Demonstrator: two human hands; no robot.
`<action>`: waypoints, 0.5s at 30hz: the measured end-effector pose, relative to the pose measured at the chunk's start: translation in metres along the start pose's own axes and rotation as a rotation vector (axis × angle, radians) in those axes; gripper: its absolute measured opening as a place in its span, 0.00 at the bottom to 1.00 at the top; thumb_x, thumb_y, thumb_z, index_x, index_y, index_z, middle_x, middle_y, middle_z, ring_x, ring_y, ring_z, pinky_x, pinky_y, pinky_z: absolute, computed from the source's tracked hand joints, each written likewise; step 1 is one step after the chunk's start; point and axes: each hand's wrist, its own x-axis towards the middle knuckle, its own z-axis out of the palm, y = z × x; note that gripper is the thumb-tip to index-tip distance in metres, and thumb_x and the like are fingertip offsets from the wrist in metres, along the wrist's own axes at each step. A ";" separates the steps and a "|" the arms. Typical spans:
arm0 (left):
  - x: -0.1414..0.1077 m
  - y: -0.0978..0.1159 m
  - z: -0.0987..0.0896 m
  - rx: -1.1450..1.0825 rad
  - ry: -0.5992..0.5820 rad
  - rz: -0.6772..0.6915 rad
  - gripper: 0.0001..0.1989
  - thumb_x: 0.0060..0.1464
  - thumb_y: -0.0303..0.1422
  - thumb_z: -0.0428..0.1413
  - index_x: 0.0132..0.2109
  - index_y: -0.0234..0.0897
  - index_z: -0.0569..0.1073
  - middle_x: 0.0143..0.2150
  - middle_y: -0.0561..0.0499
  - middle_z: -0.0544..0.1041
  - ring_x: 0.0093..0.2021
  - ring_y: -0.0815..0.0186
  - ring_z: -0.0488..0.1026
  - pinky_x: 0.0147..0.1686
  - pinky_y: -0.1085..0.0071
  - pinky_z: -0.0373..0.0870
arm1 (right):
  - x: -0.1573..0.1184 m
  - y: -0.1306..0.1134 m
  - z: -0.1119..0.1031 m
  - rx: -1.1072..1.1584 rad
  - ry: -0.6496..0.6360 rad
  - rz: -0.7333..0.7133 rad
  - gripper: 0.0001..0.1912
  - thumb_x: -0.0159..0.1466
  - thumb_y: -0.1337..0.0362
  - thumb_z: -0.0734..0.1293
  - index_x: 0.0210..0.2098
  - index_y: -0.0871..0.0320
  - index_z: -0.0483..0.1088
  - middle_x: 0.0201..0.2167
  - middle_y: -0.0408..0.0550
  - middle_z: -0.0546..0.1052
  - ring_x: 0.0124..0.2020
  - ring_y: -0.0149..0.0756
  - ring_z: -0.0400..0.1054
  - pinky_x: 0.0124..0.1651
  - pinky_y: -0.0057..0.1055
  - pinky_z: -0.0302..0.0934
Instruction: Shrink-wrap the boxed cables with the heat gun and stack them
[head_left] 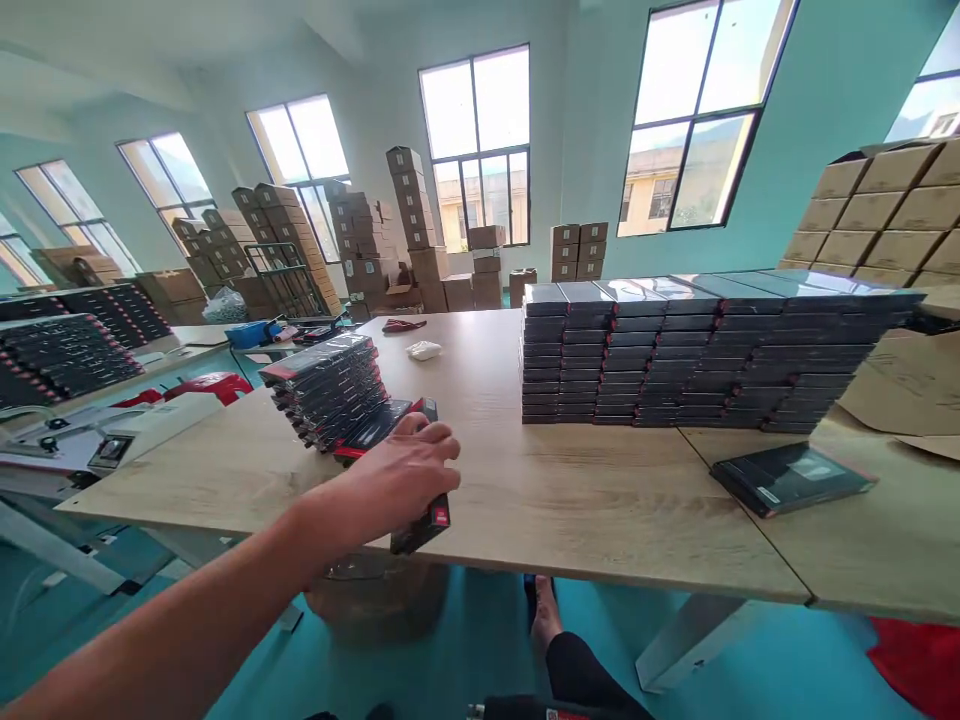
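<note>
My left hand [409,465] reaches in from the lower left, its fingers wrapped over a slim black box [421,528] with a red label on its end. This box is tilted at the table's front edge. Just beyond the hand, another black box with a red edge [371,430] lies against an uneven stack of similar boxes [330,390]. My right hand is out of view. A large, neat block of stacked black boxes [660,360] stands on the right half of the table, and one single black box [791,478] lies flat in front of it.
The wooden table [480,500] has a seam toward its right side. A small white bundle [424,350] and a dark red item [403,325] lie near its far edge. Cardboard cartons [892,210] are piled at right. Below the front edge is a brown bin [379,600].
</note>
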 end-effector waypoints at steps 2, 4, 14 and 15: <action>0.031 -0.017 0.033 0.002 -0.029 0.016 0.09 0.51 0.30 0.60 0.25 0.46 0.72 0.33 0.41 0.76 0.49 0.42 0.76 0.62 0.46 0.59 | -0.001 0.005 -0.001 -0.012 0.010 -0.005 0.18 0.67 0.56 0.72 0.56 0.45 0.72 0.57 0.50 0.76 0.54 0.50 0.74 0.48 0.46 0.74; 0.041 -0.035 0.048 -0.058 -0.033 -0.015 0.06 0.53 0.30 0.59 0.30 0.46 0.76 0.42 0.38 0.79 0.57 0.41 0.73 0.62 0.48 0.60 | -0.001 0.010 -0.003 -0.002 0.042 -0.011 0.20 0.66 0.56 0.73 0.56 0.43 0.72 0.56 0.49 0.77 0.54 0.52 0.74 0.47 0.47 0.75; 0.032 -0.103 0.037 1.056 -0.148 -0.188 0.38 0.58 0.44 0.60 0.72 0.39 0.63 0.78 0.38 0.51 0.76 0.47 0.49 0.73 0.55 0.48 | -0.016 0.055 -0.004 0.173 0.299 0.019 0.18 0.66 0.59 0.74 0.55 0.49 0.73 0.51 0.48 0.79 0.57 0.60 0.71 0.44 0.51 0.75; 0.049 -0.109 0.039 1.115 -0.118 -0.196 0.38 0.59 0.43 0.59 0.73 0.36 0.62 0.78 0.36 0.50 0.76 0.47 0.50 0.72 0.56 0.49 | -0.021 0.060 -0.003 0.183 0.313 0.027 0.17 0.66 0.60 0.74 0.54 0.48 0.73 0.51 0.47 0.79 0.57 0.61 0.71 0.44 0.51 0.75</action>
